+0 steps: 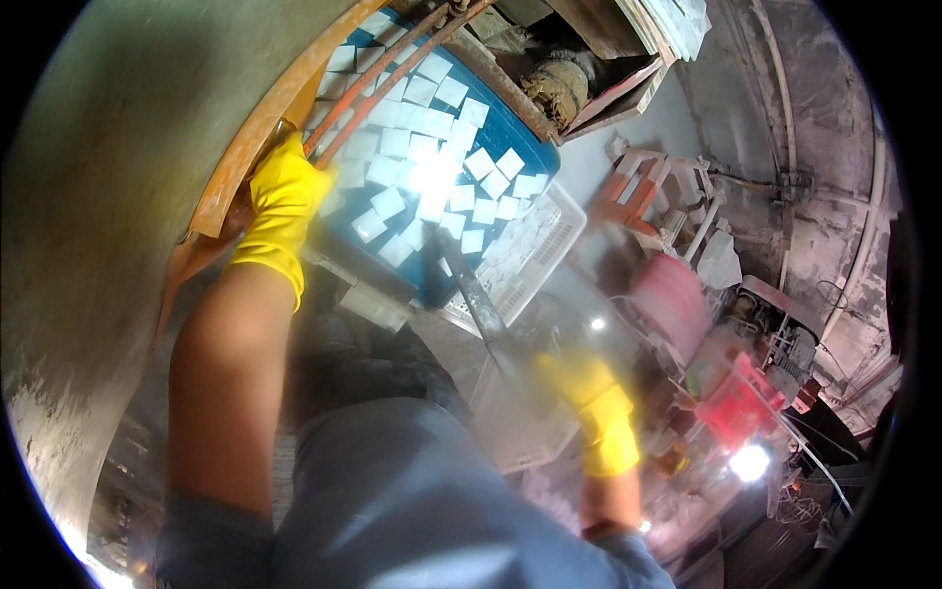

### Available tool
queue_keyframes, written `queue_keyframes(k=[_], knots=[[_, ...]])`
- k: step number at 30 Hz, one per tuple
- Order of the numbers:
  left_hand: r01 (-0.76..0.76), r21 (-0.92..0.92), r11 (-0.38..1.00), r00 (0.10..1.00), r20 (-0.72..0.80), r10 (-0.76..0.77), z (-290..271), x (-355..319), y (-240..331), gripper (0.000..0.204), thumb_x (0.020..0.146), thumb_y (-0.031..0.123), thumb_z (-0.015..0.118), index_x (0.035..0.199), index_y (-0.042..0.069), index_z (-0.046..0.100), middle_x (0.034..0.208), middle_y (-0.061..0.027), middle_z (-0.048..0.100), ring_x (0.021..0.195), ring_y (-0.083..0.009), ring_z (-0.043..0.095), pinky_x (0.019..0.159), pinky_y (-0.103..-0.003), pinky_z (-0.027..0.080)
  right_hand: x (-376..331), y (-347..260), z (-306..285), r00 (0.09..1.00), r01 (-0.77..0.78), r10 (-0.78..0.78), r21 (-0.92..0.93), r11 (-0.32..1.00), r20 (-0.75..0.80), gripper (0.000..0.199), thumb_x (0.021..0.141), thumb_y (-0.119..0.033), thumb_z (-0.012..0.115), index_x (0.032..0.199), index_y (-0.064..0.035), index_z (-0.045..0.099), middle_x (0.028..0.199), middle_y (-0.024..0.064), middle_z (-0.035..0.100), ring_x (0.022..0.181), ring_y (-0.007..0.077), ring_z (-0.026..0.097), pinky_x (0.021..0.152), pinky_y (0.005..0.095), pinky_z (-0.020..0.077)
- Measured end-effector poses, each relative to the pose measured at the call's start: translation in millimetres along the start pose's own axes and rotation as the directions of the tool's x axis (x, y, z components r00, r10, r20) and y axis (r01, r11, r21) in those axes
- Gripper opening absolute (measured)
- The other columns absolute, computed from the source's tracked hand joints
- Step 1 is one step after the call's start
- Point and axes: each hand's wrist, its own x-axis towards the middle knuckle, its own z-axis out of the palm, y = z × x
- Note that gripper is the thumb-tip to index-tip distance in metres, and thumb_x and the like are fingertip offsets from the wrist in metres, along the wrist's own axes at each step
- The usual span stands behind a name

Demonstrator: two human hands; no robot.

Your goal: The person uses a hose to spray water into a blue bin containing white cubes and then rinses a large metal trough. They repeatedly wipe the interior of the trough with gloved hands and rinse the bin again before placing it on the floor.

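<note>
2 hands: yellow gloves.
Left hand point(285, 191): closed around orange bar point(257, 133) beside blue crate point(520, 137).
Right hand point(579, 378): blurred, grip unclear, by white basket point(535, 250).

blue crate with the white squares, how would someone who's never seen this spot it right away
Start at the big curved grey drum wall filling the left of the view. At its orange rim, the left hand in a yellow glove rests, and just right of it sits the blue crate. It alone is packed with small white square tiles; the white slotted basket beside it holds none.
</note>
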Motion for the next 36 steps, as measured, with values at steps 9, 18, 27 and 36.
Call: queue_keyframes(k=[9, 18, 27, 36], knots=[[0.012, 0.012, 1.0, 1.0, -0.001, -0.012, 3, 3, -2, 0.05, 0.079, 0.045, 0.077, 0.114, 0.009, 0.071, 0.109, -0.0177, 0.075, 0.103, -0.0393, 0.07, 0.088, -0.046, 0.055, -10, 16, 17, 1.0, -0.018, 0.018, 0.057, 0.998, -0.003, 0.049, 0.095, -0.04, 0.075, 0.113, 0.0049, 0.069, 0.088, 0.0125, 0.074, 0.076, 0.0195, 0.071, 0.071, 0.0316, 0.0574], [0.006, 0.039, 0.999, 0.999, 0.041, -0.007, -3, 7, 0, 0.05, 0.082, 0.045, 0.075, 0.115, 0.008, 0.071, 0.112, -0.0191, 0.074, 0.106, -0.0397, 0.07, 0.089, -0.045, 0.055, -18, 33, 43, 0.998, -0.068, 0.069, 0.175, 0.982, -0.001, 0.047, 0.095, -0.038, 0.075, 0.115, 0.0042, 0.068, 0.089, 0.0122, 0.074, 0.074, 0.0181, 0.07, 0.07, 0.0315, 0.0572], [0.029, 0.009, 1.0, 0.995, 0.094, -0.03, -7, 9, 3, 0.053, 0.082, 0.042, 0.076, 0.12, 0.007, 0.069, 0.117, -0.0198, 0.073, 0.11, -0.0402, 0.068, 0.093, -0.045, 0.054, -27, 53, 75, 0.997, 0.067, -0.059, 0.221, 0.973, -0.044, 0.047, 0.096, -0.04, 0.074, 0.112, 0.0032, 0.068, 0.089, 0.0116, 0.073, 0.073, 0.0183, 0.069, 0.068, 0.0325, 0.0568], [0.013, 0.012, 1.0, 0.995, 0.103, -0.014, -1, 14, -4, 0.057, 0.083, 0.043, 0.076, 0.124, 0.005, 0.068, 0.12, -0.0193, 0.072, 0.112, -0.0391, 0.068, 0.094, -0.045, 0.054, -35, 74, 104, 0.992, 0.107, -0.087, 0.255, 0.961, -0.09, 0.046, 0.096, -0.041, 0.074, 0.108, 0.0031, 0.067, 0.087, 0.0122, 0.073, 0.071, 0.019, 0.069, 0.065, 0.0333, 0.057]])
